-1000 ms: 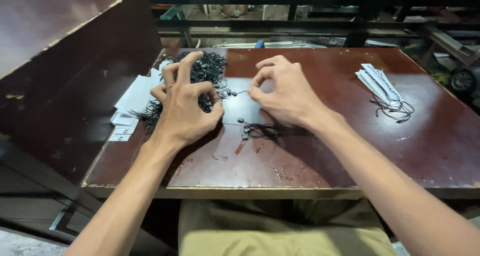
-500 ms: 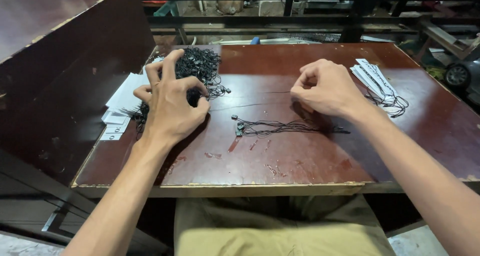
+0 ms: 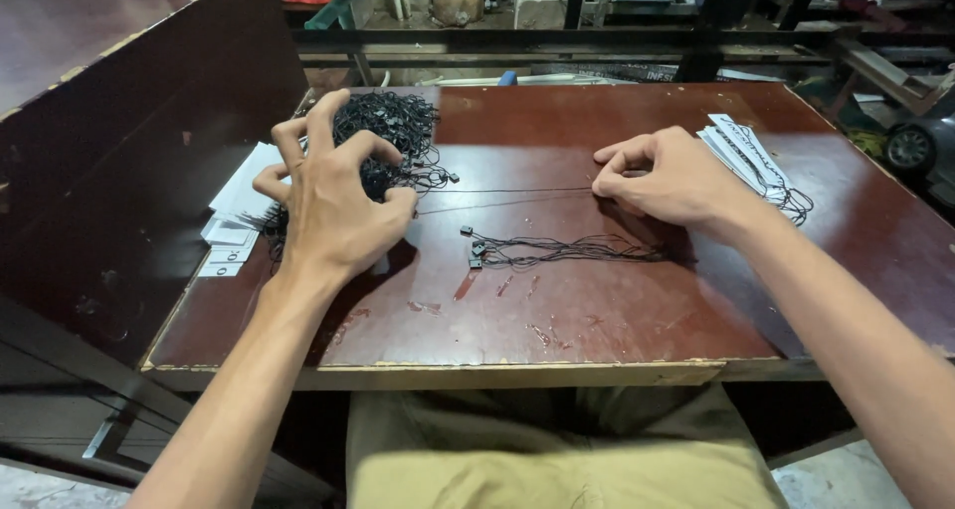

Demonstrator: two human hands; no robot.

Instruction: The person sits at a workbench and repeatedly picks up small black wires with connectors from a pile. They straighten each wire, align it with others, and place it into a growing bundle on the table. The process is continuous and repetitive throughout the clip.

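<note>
dim, even overhead light, soft shadows under the hands [image 3: 338, 205], sharp centre, slight wide-angle bending at edges.

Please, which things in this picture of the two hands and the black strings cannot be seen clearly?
- Head view: the left hand covers the near part of the tangled string pile; its grip underneath is hidden.
- The right hand curls its fingers over the end of the stretched string; the pinch is too small to tell.
- White tags: print too small.
- White papers: partly behind the left hand.
</note>
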